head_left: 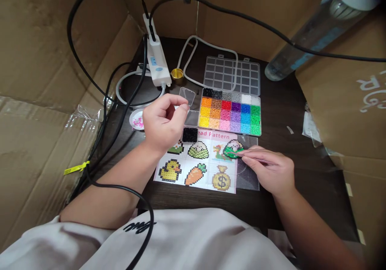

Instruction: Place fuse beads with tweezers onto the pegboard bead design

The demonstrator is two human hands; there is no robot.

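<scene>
My left hand [164, 121] is raised over the table with curled fingers, thumb and forefinger pressed together. Whatever is in that pinch, if anything, is too small to make out. Just below its fingertips stands a small open box of black beads [190, 135]. Slim metal tweezers [257, 159] are gripped in my right hand [271, 167]. Their tips reach the green, black and pale bead figure [234, 149], which lies partly over the pattern sheet [183, 159] and a pegboard [249, 175]. Printed pictures on the sheet include a duck, a carrot and a money bag.
A sorting case of coloured beads [230, 129] lies behind the sheet, its clear lid [232, 71] folded back. Left of it are a white dish of pink beads [133, 120], a gold cup [177, 75] and a power strip [159, 62]. Black cables [144, 205] hang across the front; cardboard walls surround the table.
</scene>
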